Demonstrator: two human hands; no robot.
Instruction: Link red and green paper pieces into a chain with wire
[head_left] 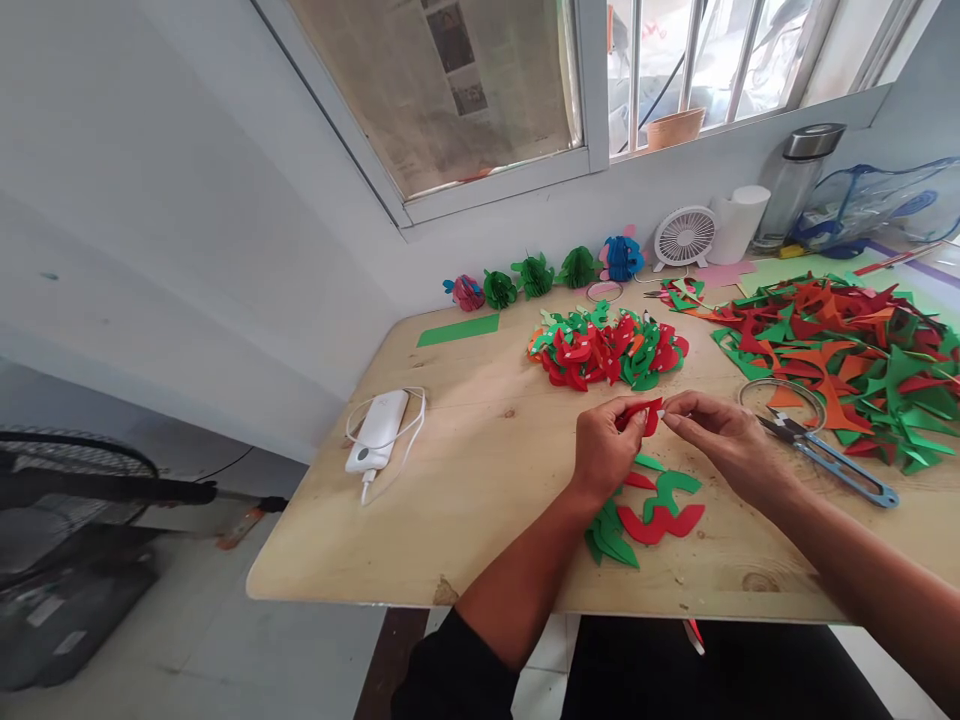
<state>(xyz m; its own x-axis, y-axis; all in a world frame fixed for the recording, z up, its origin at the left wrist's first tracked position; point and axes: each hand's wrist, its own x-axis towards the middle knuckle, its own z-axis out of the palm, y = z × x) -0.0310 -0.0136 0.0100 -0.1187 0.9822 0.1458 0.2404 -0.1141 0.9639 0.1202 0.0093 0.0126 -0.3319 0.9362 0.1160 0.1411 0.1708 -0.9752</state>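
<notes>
My left hand (607,448) is closed on a red paper cutout (652,418), just above the table. The fingers of my right hand (716,440) are pinched together at the cutout's right edge, around a small white piece (661,412). Below my hands lie more curved cutouts, a green one (679,483) and a red one (664,525), beside overlapping green pieces (611,535). Farther back, a pile of red and green cutouts (596,358) bears small white spots. Right of my right hand lie blue-handled snips (847,467) and a thin ring (823,410).
Paper scraps (832,345) are heaped at the right. Paper figures (534,275), a small white fan (685,238), a white cylinder (739,225) and a glass bottle (799,190) line the wall. A power bank (379,430) with its cable lies left, a green strip (459,330) behind it.
</notes>
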